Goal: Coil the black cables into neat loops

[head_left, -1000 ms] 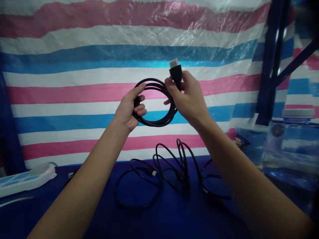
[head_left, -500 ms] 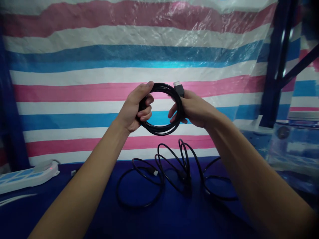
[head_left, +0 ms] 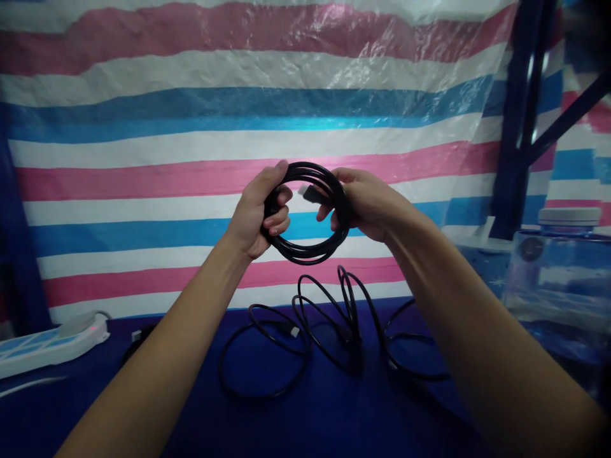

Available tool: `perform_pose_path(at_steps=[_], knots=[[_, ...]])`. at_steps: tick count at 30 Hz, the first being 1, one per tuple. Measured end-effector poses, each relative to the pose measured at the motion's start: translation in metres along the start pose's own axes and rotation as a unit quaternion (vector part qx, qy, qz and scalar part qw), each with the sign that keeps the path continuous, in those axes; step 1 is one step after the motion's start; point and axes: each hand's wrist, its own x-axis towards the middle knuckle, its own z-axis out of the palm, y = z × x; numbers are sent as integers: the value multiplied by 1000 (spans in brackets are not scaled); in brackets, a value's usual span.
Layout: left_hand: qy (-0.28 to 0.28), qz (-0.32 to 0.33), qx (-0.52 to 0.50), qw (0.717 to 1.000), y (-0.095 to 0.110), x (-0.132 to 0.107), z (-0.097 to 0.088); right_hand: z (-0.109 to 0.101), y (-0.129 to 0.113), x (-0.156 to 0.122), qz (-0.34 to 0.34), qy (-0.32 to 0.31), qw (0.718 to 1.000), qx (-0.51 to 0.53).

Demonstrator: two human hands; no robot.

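Both my hands hold a black coiled cable [head_left: 308, 253] up in front of the striped tarp. My left hand [head_left: 258, 213] is closed around the coil's left side. My right hand [head_left: 367, 203] is closed around its right side, with the cable's plug end [head_left: 308, 191] poking leftward into the middle of the ring. A second black cable [head_left: 305, 346] lies loose and looped on the blue table below my hands.
A white power strip [head_left: 50, 340] with a lit red switch lies at the table's left edge. A clear plastic container [head_left: 558, 280] with a pale lid stands at the right. A dark blue metal frame [head_left: 520, 114] rises behind it. The striped tarp [head_left: 191, 95] hangs as a backdrop.
My right hand has brought the plug down from above the coil and turned it inward through the ring. Both hands have closed in on the coil.
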Motion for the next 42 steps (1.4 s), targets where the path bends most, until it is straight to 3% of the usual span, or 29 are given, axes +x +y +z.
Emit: perform_pose_path(at_steps=[3, 7, 12, 17, 21, 27, 29, 31, 35, 42], knots=[[5, -11, 4, 1000, 2, 1, 2, -3, 1, 0, -6, -44, 999, 24], [59, -11, 11, 998, 2, 5, 0, -2, -1, -1, -22, -39, 997, 70], [104, -27, 55, 993, 1, 7, -11, 5, -1, -3, -95, -42, 995, -3], [96, 10, 149, 984, 1, 6, -15, 10, 9, 1, -85, -25, 996, 0], [106, 38, 135, 984, -2, 8, -16, 10, 17, 5, -57, -43, 995, 74], [45, -46, 73, 995, -7, 12, -25, 16, 21, 8, -13, -96, 982, 160], [43, -64, 58, 995, -9, 13, -28, 20, 19, 9, -5, -83, 983, 165], [53, -68, 49, 995, -9, 13, -31, 24, 16, 9, -3, -41, 990, 134], [46, -58, 67, 995, -6, 12, -34, 23, 15, 9, -19, 21, 999, -22], [8, -98, 229, 968, -5, 11, -33, 11, 15, 6, -21, -103, 990, -98]])
